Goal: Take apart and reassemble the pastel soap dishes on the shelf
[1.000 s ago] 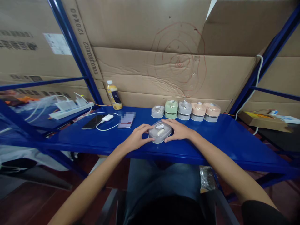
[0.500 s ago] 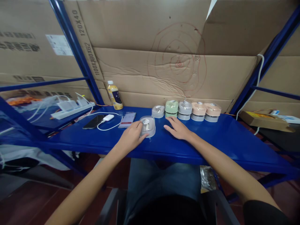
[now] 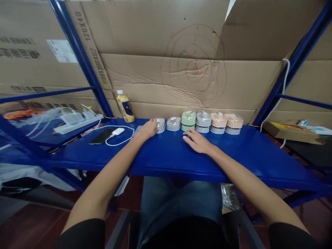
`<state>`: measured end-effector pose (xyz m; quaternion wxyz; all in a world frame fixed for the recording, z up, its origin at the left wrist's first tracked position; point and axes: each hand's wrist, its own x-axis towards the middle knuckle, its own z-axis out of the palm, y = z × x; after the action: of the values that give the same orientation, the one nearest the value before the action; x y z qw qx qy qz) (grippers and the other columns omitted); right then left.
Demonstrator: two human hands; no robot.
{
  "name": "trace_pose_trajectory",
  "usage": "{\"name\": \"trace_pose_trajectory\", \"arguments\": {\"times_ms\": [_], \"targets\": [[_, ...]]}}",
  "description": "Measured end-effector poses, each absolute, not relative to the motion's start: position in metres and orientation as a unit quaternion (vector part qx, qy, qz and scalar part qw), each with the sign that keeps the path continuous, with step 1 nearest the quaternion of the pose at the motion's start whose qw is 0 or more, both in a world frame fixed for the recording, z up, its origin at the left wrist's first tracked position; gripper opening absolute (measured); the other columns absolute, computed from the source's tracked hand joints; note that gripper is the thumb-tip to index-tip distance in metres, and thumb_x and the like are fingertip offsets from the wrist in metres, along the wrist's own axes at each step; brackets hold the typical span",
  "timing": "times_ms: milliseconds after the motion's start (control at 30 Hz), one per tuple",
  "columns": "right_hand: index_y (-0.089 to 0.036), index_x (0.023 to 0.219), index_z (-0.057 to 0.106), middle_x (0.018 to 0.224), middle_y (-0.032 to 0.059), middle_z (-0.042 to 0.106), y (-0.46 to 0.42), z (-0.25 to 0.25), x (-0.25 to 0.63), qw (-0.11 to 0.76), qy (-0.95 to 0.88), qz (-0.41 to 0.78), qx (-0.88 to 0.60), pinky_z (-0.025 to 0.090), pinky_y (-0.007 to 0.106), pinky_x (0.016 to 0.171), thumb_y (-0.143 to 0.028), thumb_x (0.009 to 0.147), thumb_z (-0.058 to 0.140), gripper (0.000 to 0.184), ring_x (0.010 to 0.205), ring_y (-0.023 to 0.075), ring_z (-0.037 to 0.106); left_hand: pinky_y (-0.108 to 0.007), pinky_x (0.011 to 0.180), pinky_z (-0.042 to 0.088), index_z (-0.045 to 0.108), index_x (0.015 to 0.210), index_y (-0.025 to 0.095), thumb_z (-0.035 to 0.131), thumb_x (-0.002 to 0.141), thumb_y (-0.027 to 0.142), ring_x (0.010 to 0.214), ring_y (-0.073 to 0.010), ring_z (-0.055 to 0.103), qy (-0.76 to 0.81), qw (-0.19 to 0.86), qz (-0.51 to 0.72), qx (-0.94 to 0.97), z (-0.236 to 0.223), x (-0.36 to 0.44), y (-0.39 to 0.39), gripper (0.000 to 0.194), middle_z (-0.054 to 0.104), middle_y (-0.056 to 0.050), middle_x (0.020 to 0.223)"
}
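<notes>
My left hand [image 3: 149,128] grips the left side of a small rounded grey plastic case with a clear lid [image 3: 161,125], which stands at the left end of a row near the back of the blue table [image 3: 166,152]. Beside it is a similar single grey case [image 3: 173,123]. Further right stand two-layer stacks: a green one [image 3: 188,120], a grey one [image 3: 203,121] and two peach-topped ones [image 3: 218,122]. My right hand [image 3: 198,141] rests on the table in front of the green and grey stacks, fingers stretched out and holding nothing.
A yellow drink bottle [image 3: 125,107] stands at the back left. A black phone [image 3: 102,136] with a white plug and cable [image 3: 118,131] lies before it; another phone [image 3: 137,130] is mostly behind my left arm. Blue posts [image 3: 77,55] and cardboard [image 3: 145,76] bound the table.
My left hand has carried the grey case from the front middle to the back, into line left of the other cases. My right hand stays in nearly the same place.
</notes>
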<state>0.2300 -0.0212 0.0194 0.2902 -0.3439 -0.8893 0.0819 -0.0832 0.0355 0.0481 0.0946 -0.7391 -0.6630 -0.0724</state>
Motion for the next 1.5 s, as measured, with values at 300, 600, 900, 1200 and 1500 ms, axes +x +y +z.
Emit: {"name": "trace_pose_trajectory", "arguments": {"times_ms": [300, 600, 900, 1200, 1500], "targets": [[-0.02, 0.13, 0.068, 0.128, 0.0141, 0.066, -0.02, 0.02, 0.23, 0.295, -0.889, 0.082, -0.339, 0.05, 0.049, 0.113, -0.052, 0.111, 0.04, 0.047, 0.123, 0.0285, 0.065, -0.04, 0.117, 0.044, 0.053, 0.136, 0.01, 0.062, 0.095, 0.021, 0.14, -0.0327, 0.058, -0.635, 0.067, -0.116, -0.761, 0.041, -0.082, 0.075, 0.044, 0.058, -0.023, 0.149], [-0.021, 0.124, 0.07, 0.124, 0.0131, 0.069, -0.016, 0.02, 0.234, 0.316, -0.877, 0.085, -0.351, 0.051, 0.049, 0.109, -0.052, 0.108, 0.045, 0.043, 0.117, 0.0285, 0.066, -0.041, 0.124, 0.04, 0.045, 0.148, 0.008, 0.058, 0.091, 0.018, 0.148, -0.0313, 0.051, -0.616, 0.043, -0.191, -0.763, 0.026, -0.091, 0.075, 0.06, 0.052, -0.022, 0.157], [-0.022, 0.097, 0.07, 0.106, 0.0141, 0.07, 0.023, 0.051, 0.307, 0.511, -0.668, -0.094, -0.532, 0.047, 0.052, 0.107, -0.036, 0.095, 0.051, 0.024, 0.112, 0.0331, 0.062, -0.042, 0.126, 0.037, 0.051, 0.145, 0.008, 0.058, 0.09, 0.02, 0.145, -0.0305, 0.05, -0.605, 0.065, -0.26, -0.75, 0.03, -0.093, 0.067, 0.057, 0.055, -0.021, 0.15], [-0.015, 0.147, 0.049, 0.158, 0.0282, 0.035, 0.05, 0.044, 0.406, 0.429, -0.458, -0.114, -0.77, 0.034, 0.065, 0.114, -0.054, 0.072, 0.079, 0.09, 0.143, 0.0484, 0.039, -0.037, 0.086, 0.05, 0.063, 0.075, 0.019, 0.049, 0.099, 0.033, 0.084, -0.0249, 0.064, -0.534, 0.097, -0.298, -0.785, 0.043, -0.063, 0.042, 0.031, 0.068, -0.011, 0.083], [-0.024, 0.146, 0.058, 0.133, 0.0196, 0.058, 0.054, 0.029, 0.412, 0.395, -0.483, -0.085, -0.777, 0.043, 0.06, 0.108, -0.059, 0.084, 0.071, 0.073, 0.124, 0.0398, 0.058, -0.037, 0.071, 0.042, 0.05, 0.052, 0.022, 0.047, 0.101, 0.036, 0.061, -0.0231, 0.056, -0.451, 0.031, -0.246, -0.858, 0.027, -0.005, 0.008, 0.051, 0.056, -0.008, 0.056]]}}
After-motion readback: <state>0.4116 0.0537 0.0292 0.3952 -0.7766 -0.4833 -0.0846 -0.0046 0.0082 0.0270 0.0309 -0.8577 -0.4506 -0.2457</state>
